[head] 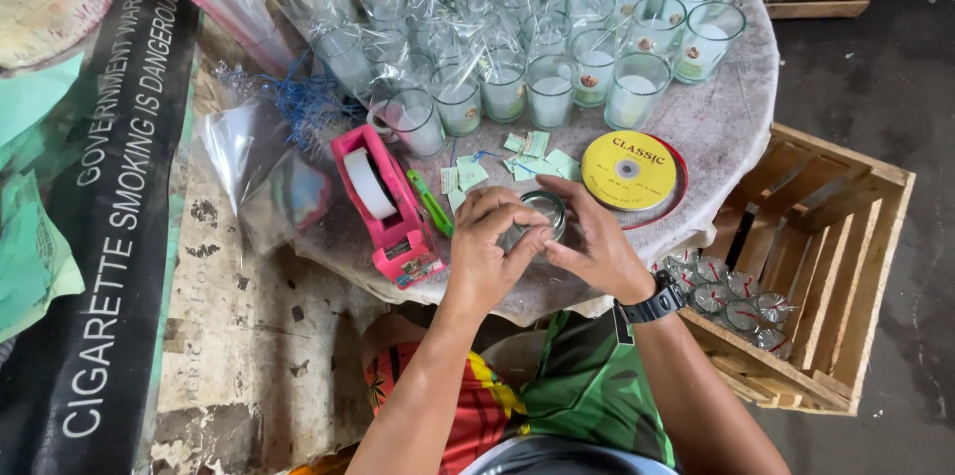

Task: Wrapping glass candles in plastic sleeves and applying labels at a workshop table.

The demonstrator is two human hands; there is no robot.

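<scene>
Glass is the material at risk at this moment: we hold a small clear glass candle jar (542, 216) low over the near edge of the round tabletop (731, 127), with both hands closed around it. Our left hand (487, 246) curls over the jar from the left with thumb and fingers pinched at its rim, and our right hand (597, 246) closes on it from the right, fingertips meeting the left ones. Whether a film or a label lies between the fingers, we cannot tell. The jar sits close to the tabletop edge, so we judge that a slip of either grip could send it onto our lap or the floor, where glass would likely break. The pink tape dispenser (388, 206) stands just left of the left hand, partly over the edge; an elbow movement could knock it off. The green cutter (433, 201) lies touching or just beside the dispenser, near the left fingers, and could nick skin. Small green paper labels (532, 152) lie loose behind the hands and could scatter in a draught. Filled candle glasses (637, 87) crowd the far side; a careless reach could topple several. The yellow ribbon spool (629, 170) lies flat to the right, and the wooden crate (846, 236) of wrapped pieces stands below the tabletop.
</scene>
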